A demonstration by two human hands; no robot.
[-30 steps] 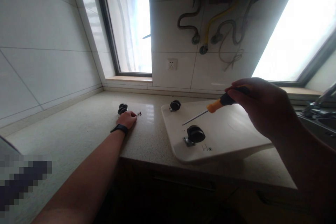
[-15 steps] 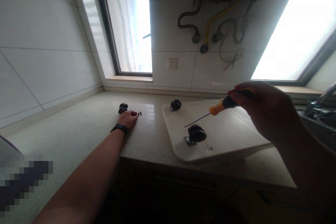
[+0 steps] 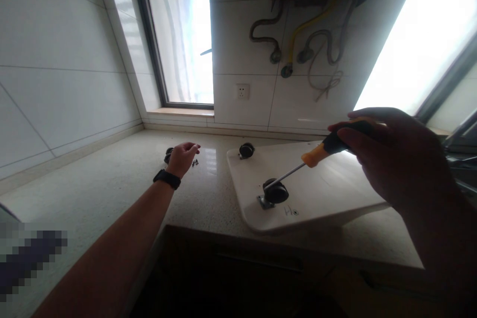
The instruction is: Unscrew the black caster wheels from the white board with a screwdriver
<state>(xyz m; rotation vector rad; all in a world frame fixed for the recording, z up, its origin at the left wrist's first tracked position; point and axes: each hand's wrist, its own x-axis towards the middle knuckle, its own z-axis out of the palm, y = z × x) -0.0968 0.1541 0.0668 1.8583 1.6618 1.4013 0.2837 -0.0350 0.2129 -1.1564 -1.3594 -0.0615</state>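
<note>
My right hand point(image 3: 402, 159) grips the black and orange handle of a screwdriver point(image 3: 313, 154). Its shaft slants down left, and the tip appears over the near caster point(image 3: 278, 192); contact is unclear. That black caster's metal plate lies on a white rounded panel point(image 3: 316, 184). A second black caster point(image 3: 246, 150) sits at the panel's far left corner. My left hand point(image 3: 182, 158) is just above the counter, thumb and fingers pinched together; whatever they hold is too small to make out. Several small dark screws point(image 3: 195, 163) lie beside it. Behind this hand, another black caster point(image 3: 168, 155) is partly hidden.
The panel rests on a speckled stone counter point(image 3: 122, 184) with a front edge over dark cabinets. A tiled wall with a socket point(image 3: 242, 91) and pipes point(image 3: 288, 49) rises behind. A sink faucet point(image 3: 464, 134) stands at the far right.
My left hand has lifted off the small screws, fingers pinched. My right hand has shifted right, and the screwdriver tip has come lower, over the near caster. The view has moved slightly.
</note>
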